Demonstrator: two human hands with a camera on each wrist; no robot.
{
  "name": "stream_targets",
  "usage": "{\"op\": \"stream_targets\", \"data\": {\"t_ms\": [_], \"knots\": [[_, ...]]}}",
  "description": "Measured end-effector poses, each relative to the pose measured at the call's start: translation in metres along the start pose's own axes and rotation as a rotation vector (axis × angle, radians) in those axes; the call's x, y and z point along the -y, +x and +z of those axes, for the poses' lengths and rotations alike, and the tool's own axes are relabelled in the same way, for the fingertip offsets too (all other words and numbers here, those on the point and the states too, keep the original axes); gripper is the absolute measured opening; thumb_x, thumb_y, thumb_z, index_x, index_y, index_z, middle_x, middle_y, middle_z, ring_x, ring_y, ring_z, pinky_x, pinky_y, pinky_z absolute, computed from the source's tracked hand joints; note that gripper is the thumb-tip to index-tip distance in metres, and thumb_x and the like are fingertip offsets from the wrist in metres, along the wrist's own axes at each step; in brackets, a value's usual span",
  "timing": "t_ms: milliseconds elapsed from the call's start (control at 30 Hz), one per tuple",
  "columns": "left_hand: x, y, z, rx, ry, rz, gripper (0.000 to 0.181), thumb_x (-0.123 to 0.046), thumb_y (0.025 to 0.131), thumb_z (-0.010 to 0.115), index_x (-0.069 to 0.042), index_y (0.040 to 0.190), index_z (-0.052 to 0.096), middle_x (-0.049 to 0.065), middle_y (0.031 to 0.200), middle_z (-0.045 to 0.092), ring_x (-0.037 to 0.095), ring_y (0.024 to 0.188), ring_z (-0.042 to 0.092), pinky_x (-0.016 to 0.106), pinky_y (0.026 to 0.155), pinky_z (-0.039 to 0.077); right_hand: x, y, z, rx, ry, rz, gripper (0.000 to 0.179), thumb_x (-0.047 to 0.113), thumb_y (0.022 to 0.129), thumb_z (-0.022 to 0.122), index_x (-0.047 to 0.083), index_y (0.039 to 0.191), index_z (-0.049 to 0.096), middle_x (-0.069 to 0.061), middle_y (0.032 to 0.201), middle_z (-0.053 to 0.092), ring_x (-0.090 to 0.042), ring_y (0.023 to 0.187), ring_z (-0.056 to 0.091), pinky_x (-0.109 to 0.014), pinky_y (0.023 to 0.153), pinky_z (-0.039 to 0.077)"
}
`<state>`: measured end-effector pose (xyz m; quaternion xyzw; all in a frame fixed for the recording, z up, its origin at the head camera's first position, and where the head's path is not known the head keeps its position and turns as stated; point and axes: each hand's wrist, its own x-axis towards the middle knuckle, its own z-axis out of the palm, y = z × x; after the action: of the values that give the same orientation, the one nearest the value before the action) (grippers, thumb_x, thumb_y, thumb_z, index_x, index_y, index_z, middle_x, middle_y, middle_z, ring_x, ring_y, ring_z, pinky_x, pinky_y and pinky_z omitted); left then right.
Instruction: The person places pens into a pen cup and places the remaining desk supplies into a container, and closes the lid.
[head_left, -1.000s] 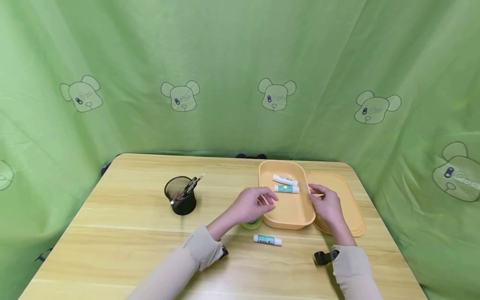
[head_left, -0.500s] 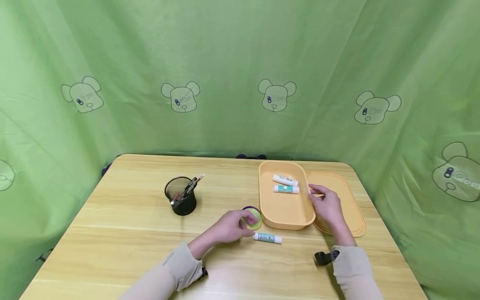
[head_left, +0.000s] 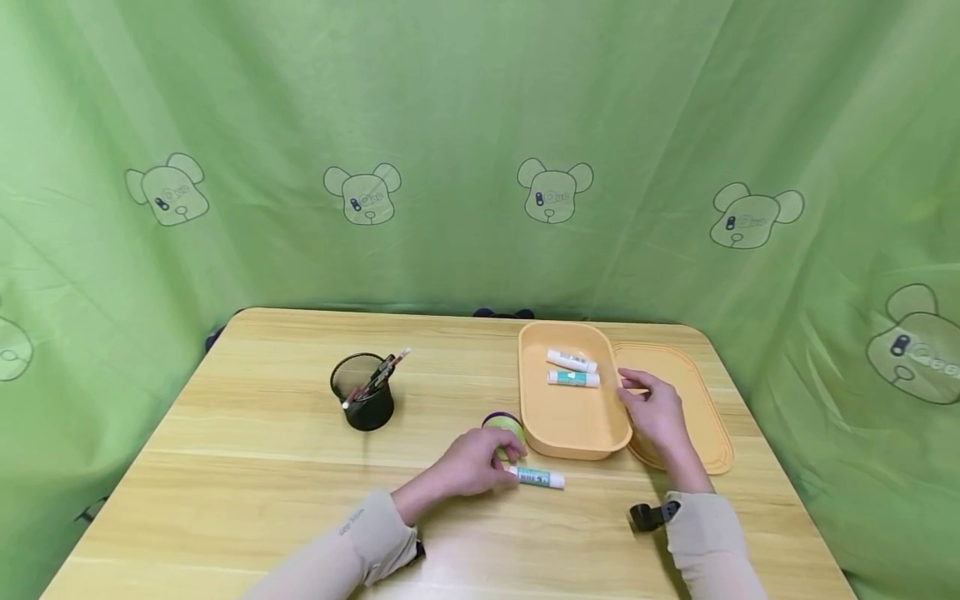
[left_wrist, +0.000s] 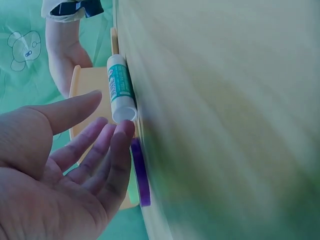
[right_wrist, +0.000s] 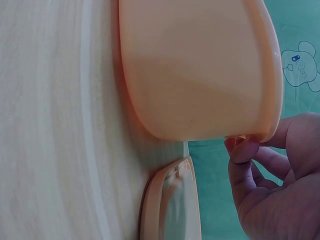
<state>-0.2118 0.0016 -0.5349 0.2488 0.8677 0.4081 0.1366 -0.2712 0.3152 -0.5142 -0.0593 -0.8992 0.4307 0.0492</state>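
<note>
your left hand (head_left: 471,463), fingers loosely spread and holding nothing, is the nearer one to the white-and-teal cylindrical glue stick (head_left: 537,477) lying on the pale wood-grain table (head_left: 225,492), just to its right. the stick's long axis runs roughly left to right, one white end facing your fingertips; whether they touch, you can't tell. your right hand (head_left: 654,410) pinches the right rim of the peach-orange rectangular plastic box (head_left: 573,421).

On the wooden tabletop (head_left: 247,483), the left hand (head_left: 472,462) reaches a loose glue stick (head_left: 543,478) beside a round green item (head_left: 502,425), though whether they touch is hard to tell. The right hand (head_left: 654,408) holds the side of an orange box (head_left: 573,422) with two glue sticks (head_left: 577,379) inside, an orange lid (head_left: 701,425) just right of it. Well apart, leftward, a black cup (head_left: 371,414) holds pens (head_left: 380,377) before a green curtain (head_left: 457,83).
</note>
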Motion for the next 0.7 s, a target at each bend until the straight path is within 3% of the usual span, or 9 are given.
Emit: {"op": "stream_targets", "data": {"t_ms": [300,700], "knots": [[-0.007,0.001,0.007,-0.011,0.2,0.07,0.028,-0.012,0.082,0.087,-0.017,0.107,0.075,-0.008,0.094,0.072,-0.005,0.07,0.056,0.013,0.071,0.046,-0.002,0.001,0.0,-0.008,-0.005,-0.015,0.04,0.013,0.102,0.063,0.002,0.141,0.062,-0.023,0.126,0.067,-0.012,0.085,0.061,-0.017,0.065,0.053],[-0.01,0.004,0.017,0.04,0.355,0.066,0.022,-0.02,0.079,0.091,-0.023,0.096,0.078,-0.016,0.078,0.065,-0.005,0.068,0.052,0.013,0.065,0.043,-0.001,0.0,0.0,-0.012,-0.008,-0.015,0.04,0.013,0.102,0.063,0.001,0.141,0.062,-0.023,0.126,0.068,-0.01,0.084,0.061,-0.015,0.065,0.053]]}}
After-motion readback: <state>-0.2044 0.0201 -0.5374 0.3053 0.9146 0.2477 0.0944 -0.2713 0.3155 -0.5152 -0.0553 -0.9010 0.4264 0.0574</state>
